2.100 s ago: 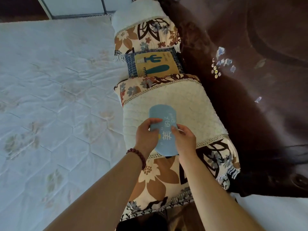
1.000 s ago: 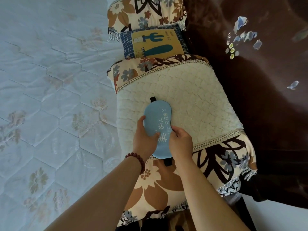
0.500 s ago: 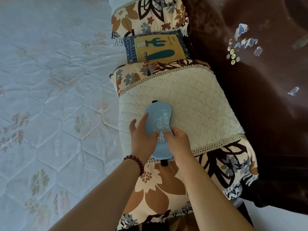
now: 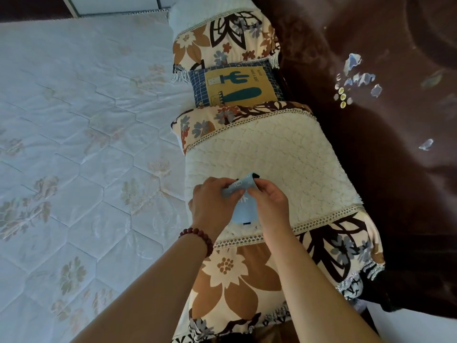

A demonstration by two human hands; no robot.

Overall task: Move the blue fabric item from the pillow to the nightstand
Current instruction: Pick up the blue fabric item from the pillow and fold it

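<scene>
The blue fabric item [image 4: 244,211], a light-blue eye mask with white lettering and a black strap, lies on the cream quilted middle of the near pillow [image 4: 284,159]. Its far end is folded back toward me. My left hand [image 4: 212,204], with a red bead bracelet at the wrist, pinches the folded edge from the left. From the right, my right hand [image 4: 270,203] pinches the same edge. Both hands cover much of the mask. No nightstand is in view.
A small blue-and-yellow cactus cushion [image 4: 235,86] sits beyond the near pillow, with a second floral pillow [image 4: 222,38] behind it. A dark brown headboard [image 4: 383,120] with blue ornaments runs along the right. The white quilted mattress [image 4: 86,144] spreads to the left.
The mask lay flat under my fingers before. Now its far end is folded over toward me and both hands pinch the fold. The camera has tilted slightly.
</scene>
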